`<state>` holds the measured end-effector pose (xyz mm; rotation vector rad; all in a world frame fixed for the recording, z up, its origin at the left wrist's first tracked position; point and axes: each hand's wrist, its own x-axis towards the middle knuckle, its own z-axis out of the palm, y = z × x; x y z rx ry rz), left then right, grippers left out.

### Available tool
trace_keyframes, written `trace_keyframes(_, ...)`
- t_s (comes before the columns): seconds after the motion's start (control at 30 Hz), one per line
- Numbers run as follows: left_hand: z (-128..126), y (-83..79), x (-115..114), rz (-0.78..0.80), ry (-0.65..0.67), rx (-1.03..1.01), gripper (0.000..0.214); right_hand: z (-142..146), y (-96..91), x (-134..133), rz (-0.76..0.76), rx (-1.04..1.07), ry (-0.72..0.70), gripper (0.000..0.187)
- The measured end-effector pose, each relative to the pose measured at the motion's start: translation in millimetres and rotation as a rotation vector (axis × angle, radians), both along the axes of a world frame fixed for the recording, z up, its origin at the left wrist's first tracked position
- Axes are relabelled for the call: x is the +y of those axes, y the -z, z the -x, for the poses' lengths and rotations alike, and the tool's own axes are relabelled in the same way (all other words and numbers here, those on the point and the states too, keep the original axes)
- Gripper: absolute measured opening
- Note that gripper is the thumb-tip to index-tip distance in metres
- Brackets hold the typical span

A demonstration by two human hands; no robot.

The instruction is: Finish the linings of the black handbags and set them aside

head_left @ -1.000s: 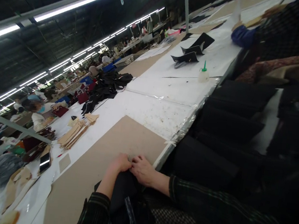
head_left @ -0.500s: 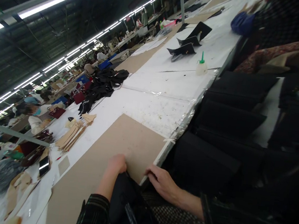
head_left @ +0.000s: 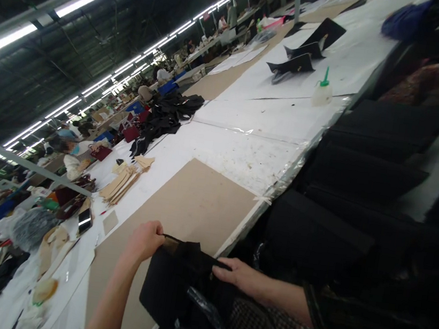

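Observation:
A black bag (head_left: 171, 287) with a handle in clear plastic wrap (head_left: 206, 311) is held at the table's near edge. My left hand (head_left: 147, 238) is closed on the left end of its top edge. At the right end of that edge my right hand (head_left: 235, 274) grips with the thumb on the near side. Between the hands the bag's mouth gapes a little, and a brownish lining shows inside. Beneath and beyond it lies a beige board (head_left: 202, 200) on the white-covered table.
Black bag pieces (head_left: 316, 226) are stacked to the right. A glue bottle with a green nozzle (head_left: 323, 92) and folded black pieces (head_left: 298, 61) stand farther up the table. Tan strips (head_left: 122, 184), a phone (head_left: 85, 220) and a black heap (head_left: 169, 117) lie left.
The black bag has come up into fuller view over the board's near edge. My left hand has moved left to its top corner, and my right hand now grips the other end.

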<state>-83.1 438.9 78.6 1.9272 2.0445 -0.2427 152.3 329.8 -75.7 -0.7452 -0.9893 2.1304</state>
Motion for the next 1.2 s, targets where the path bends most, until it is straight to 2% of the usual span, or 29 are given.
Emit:
trace_keyframes(0.1,33,-17.3,-28,-0.084,-0.120,-0.224,0.003,-16,-38.8,31,-0.126,-0.095,-0.092,0.048)
trace_keyframes(0.17,51,-23.7,-50,-0.132,-0.208,-0.390,0.007,-20,-73.2,58,-0.352,-0.294,-0.159,0.042)
trace_keyframes(0.23,64,-23.2,-73,-0.164,-0.300,-0.555,0.016,-15,-111.4,88,-0.654,-0.522,-0.201,0.036)
trace_keyframes(0.3,70,-14.7,-96,-0.174,-0.384,-0.709,0.022,0,-148.1,117,-0.959,-0.717,-0.248,0.029)
trace_keyframes(0.37,72,1.4,-115,-0.167,-0.454,-0.839,0.029,26,-177.7,141,-1.132,-0.844,-0.394,0.029)
trace_keyframes(0.47,70,34.3,-136,-0.155,-0.532,-0.988,0.033,79,-201.8,169,-1.321,-0.917,-0.657,0.025)
trace_keyframes(0.57,70,68.3,-143,-0.159,-0.579,-1.084,0.036,139,-199.2,183,-1.453,-0.917,-0.813,0.021)
trace_keyframes(0.7,76,102.4,-143,-0.172,-0.587,-1.139,0.044,212,-167.5,184,-1.578,-0.864,-0.738,0.016)
trace_keyframes(0.8,82,115.9,-143,-0.218,-0.559,-1.146,0.039,249,-142.1,175,-1.659,-0.881,-0.712,0.021)
trace_keyframes(0.93,90,123.4,-151,-0.298,-0.540,-1.092,0.031,269,-129.0,161,-1.800,-0.943,-0.721,0.021)
trace_keyframes(1.1,92,132.3,-156,-0.402,-0.549,-1.021,0.029,269,-140.8,152,-1.956,-0.977,-0.670,0.010)
trace_keyframes(1.2,90,136.6,-153,-0.453,-0.547,-0.993,0.029,256,-147.9,140,-2.021,-0.969,-0.566,0.015)
